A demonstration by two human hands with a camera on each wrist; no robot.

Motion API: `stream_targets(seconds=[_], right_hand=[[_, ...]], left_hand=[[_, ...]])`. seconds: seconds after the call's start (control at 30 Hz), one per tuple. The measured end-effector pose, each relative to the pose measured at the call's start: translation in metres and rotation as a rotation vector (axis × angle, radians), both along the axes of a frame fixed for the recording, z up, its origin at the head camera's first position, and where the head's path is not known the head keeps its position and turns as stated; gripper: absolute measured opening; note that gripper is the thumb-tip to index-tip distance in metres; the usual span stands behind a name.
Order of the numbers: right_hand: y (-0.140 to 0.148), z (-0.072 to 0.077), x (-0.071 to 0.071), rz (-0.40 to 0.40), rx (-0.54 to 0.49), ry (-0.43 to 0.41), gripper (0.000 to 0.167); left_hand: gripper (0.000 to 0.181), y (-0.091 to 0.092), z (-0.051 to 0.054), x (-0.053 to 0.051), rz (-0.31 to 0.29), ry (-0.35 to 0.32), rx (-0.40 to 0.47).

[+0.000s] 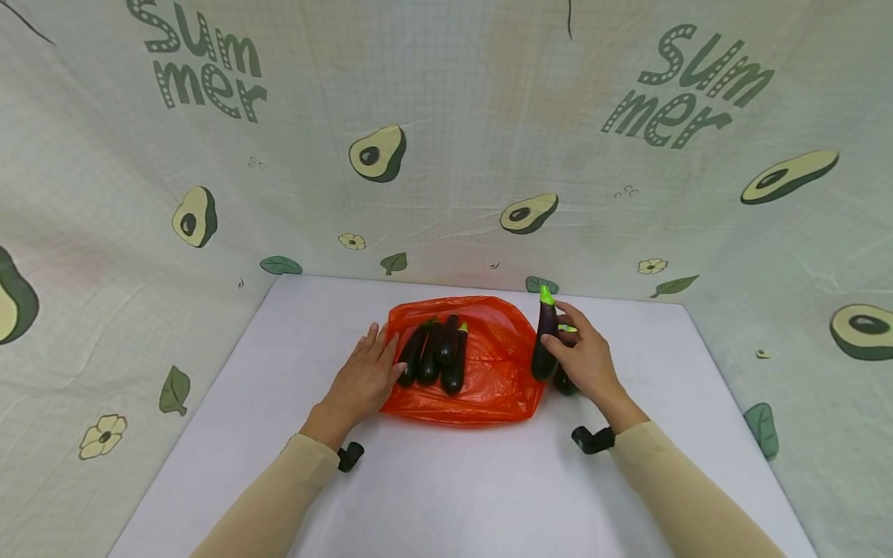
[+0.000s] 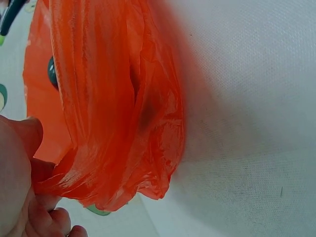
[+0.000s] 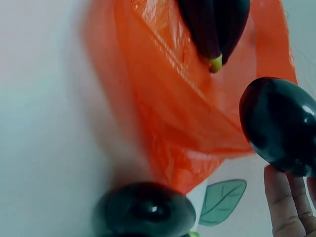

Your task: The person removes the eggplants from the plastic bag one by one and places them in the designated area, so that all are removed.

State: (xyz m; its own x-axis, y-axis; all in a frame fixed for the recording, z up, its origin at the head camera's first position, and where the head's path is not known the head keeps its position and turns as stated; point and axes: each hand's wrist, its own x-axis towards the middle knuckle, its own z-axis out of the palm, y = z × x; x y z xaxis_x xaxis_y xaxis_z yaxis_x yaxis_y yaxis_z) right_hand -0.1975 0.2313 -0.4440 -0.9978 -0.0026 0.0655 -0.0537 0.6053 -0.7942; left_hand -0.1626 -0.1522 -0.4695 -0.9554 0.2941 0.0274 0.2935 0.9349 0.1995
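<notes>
An orange-red plastic bag (image 1: 488, 399) lies spread on the table with its mouth open, and several dark eggplants (image 1: 429, 353) lie side by side in its left part. My left hand (image 1: 363, 376) is at the bag's left edge. In the left wrist view, the rim of the bag runs between its thumb and fingers. My right hand (image 1: 586, 353) grips an eggplant (image 1: 544, 341) with a green stem end, held nearly upright over the bag's right edge. Beneath that hand another eggplant (image 3: 150, 210) lies on the table beside the bag, partly hidden in the head view.
The white table (image 1: 453, 488) extends around the bag. A cloth (image 1: 446, 101) printed with avocados, leaves and lettering hangs behind and at both sides. Dark wrist-worn devices (image 1: 593, 440) sit by both cuffs.
</notes>
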Motion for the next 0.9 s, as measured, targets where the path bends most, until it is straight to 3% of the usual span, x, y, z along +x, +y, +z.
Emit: stream_targets(seconds=[0.9], right_hand=[[0.069, 0.003, -0.001, -0.073, 0.144, 0.008, 0.064]], left_hand=[[0.070, -0.002, -0.003, 0.000, 0.003, -0.010, -0.002]])
